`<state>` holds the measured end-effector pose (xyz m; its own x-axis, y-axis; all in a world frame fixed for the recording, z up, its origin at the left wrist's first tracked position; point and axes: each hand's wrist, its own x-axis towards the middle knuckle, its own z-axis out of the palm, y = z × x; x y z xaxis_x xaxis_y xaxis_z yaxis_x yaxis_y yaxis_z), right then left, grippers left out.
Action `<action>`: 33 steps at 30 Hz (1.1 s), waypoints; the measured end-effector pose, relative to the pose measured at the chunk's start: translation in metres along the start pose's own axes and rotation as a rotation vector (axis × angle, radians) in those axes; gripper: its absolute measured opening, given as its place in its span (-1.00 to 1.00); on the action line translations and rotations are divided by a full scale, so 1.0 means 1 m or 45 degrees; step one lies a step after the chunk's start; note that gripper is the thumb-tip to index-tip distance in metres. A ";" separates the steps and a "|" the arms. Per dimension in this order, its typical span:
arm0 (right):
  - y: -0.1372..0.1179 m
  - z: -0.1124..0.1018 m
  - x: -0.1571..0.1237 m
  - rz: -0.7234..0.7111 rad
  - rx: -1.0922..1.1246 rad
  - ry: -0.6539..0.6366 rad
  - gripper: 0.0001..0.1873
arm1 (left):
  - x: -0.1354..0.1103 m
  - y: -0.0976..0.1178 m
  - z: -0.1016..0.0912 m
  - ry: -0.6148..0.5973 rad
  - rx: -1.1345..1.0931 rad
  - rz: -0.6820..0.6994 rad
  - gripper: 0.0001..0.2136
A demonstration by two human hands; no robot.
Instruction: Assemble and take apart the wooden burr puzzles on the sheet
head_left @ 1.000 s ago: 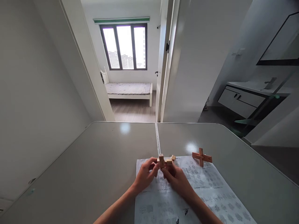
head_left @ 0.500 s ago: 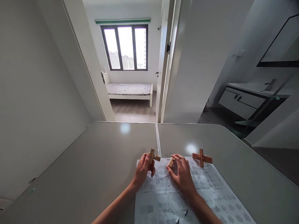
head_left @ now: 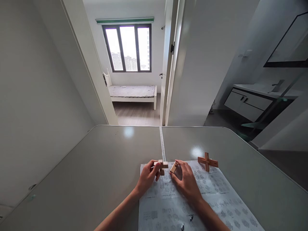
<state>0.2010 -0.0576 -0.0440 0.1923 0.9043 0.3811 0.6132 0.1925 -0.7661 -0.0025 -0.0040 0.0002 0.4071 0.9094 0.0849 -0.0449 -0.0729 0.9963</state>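
Between the thumb and fingers of my left hand (head_left: pixel 148 175) is a partly joined wooden block puzzle (head_left: pixel 164 165), its pale pieces crossing one another. My right hand (head_left: pixel 186 181) pinches a single notched wooden piece (head_left: pixel 174 167) by its ends, a short gap to the right of the joined pieces. Both hands are above a printed paper sheet (head_left: pixel 166 203) covered in small diagrams. Past my right hand, a reddish-brown wooden cross-shaped puzzle (head_left: pixel 207 162) stands near the sheet's far edge.
The sheet lies on a grey table (head_left: pixel 115 163) with a seam (head_left: pixel 162 141) down its middle. Small dark marks or tears (head_left: pixel 191 218) show near the sheet's front. Beyond the table are a doorway with a bed (head_left: pixel 132 91), and a washbasin cabinet (head_left: pixel 247 102) at right.
My left hand has turned the joined pieces so that one arm points right. The loose piece in my right hand has shifted slightly left and tilted. The view moved a little.
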 end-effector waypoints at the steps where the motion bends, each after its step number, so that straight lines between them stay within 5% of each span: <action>1: -0.001 0.000 0.000 -0.003 0.043 -0.008 -0.53 | 0.000 0.000 0.000 -0.014 0.016 0.000 -0.50; 13: -0.017 -0.002 0.001 0.094 0.334 -0.035 -0.42 | -0.001 -0.005 0.000 -0.059 0.064 0.026 -0.50; 20: -0.033 -0.005 -0.001 0.206 0.491 -0.224 -0.50 | -0.002 0.001 0.000 -0.040 -0.001 0.019 -0.51; 33: -0.022 0.002 -0.001 0.320 0.814 -0.461 -0.53 | -0.003 0.009 0.001 0.095 0.069 0.018 -0.49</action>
<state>0.1858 -0.0614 -0.0288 -0.0630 0.9969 0.0480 0.0018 0.0482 -0.9988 -0.0035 -0.0075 0.0087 0.3376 0.9359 0.1002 0.0003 -0.1065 0.9943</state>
